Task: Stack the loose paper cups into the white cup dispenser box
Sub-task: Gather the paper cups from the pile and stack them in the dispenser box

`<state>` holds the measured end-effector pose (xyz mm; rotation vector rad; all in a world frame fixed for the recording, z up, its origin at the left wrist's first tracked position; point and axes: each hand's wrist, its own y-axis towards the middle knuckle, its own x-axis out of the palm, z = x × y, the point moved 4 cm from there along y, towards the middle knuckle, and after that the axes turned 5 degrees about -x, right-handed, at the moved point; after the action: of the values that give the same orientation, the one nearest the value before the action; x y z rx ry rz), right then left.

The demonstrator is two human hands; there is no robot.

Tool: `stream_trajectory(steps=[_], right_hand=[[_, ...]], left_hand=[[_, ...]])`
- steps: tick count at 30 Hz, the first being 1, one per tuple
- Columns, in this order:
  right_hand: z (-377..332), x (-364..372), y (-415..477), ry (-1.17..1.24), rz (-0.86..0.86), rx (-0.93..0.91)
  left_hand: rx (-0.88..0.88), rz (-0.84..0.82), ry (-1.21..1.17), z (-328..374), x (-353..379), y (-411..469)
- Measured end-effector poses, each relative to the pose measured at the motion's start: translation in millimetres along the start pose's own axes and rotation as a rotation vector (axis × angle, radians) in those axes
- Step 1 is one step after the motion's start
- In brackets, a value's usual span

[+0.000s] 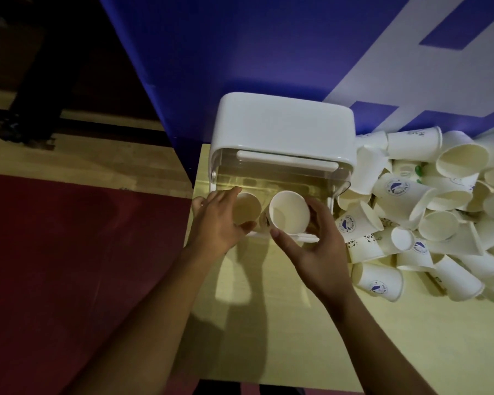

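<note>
In the right hand: a paper cup, grasped with the thumb at the near rim and fingers curled round the far side, mouth up. In the left hand: a second cup, likewise gripped, fingers curled over its far side, mouth up, just beside the first. Both held at the near, open side of the white dispenser box, above its low front ledge; cannot tell whether either base already rests inside.

Box at the rear left corner of the table, backed against the blue panel; apparently no stack yet behind the clear front. To its right, a pile of loose cups along the right rear of the table, touching the box's right wall, lying every way.

Likely step: nesting one cup into the other, or seating both. For a clean result:
- Line up the axes before pushing.
- Slide straight in, without tilt, to avoid catching rims.
- Grip lightly to avoid denting the thin paper.
- Keep all mouths one way.
- Seat the nest against the box's left wall, leaving room for further columns.
- Take the next cups from the pile's near edge, to avoid a slide off the table.
</note>
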<state>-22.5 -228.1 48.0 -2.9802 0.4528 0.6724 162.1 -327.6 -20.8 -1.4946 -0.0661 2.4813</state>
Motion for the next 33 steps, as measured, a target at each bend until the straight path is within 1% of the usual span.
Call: stream_trajectory(steps=[6, 8, 10, 13, 15, 17, 25, 29, 33], right_hand=[[4.6, 2.5, 3.7, -0.04, -0.017, -0.004], [5.7, 2.8, 5.7, -0.045, -0.013, -0.013], [4.8, 5.7, 8.4, -0.046, -0.019, -0.021], [-1.1, 16.5, 14.3, -0.057, -0.062, -0.067], [-3.2, 27.4, 17.7, -0.079, -0.102, -0.101], [-2.9, 38.1, 20.3, -0.111, -0.135, -0.128], [-1.1, 56.3, 32.0, -0.143, -0.164, -0.158], [9.0, 63.3, 31.8, -0.165, -0.171, -0.131], [17.6, 69.6, 32.6, -0.172, -0.183, -0.079]], left_hand=[[-0.001, -0.013, 0.012, -7.2, 4.4, 2.9], [-0.008, -0.022, -0.06, -9.1, 0.8, 0.2], [-0.041, -0.011, -0.265, -12.0, -7.3, -8.2], [-0.16, 0.054, -0.65, -15.3, -22.9, -27.6], [-0.194, 0.072, -0.791, -11.6, -28.2, -34.7], [-0.179, 0.052, -0.875, -7.2, -29.0, -35.6], [-0.106, 0.036, -0.84, -1.5, -19.3, -29.1], [-0.079, 0.019, -0.793, -2.3, -15.7, -27.6], [-0.105, -0.005, -0.766, -8.7, -6.5, -23.0]])
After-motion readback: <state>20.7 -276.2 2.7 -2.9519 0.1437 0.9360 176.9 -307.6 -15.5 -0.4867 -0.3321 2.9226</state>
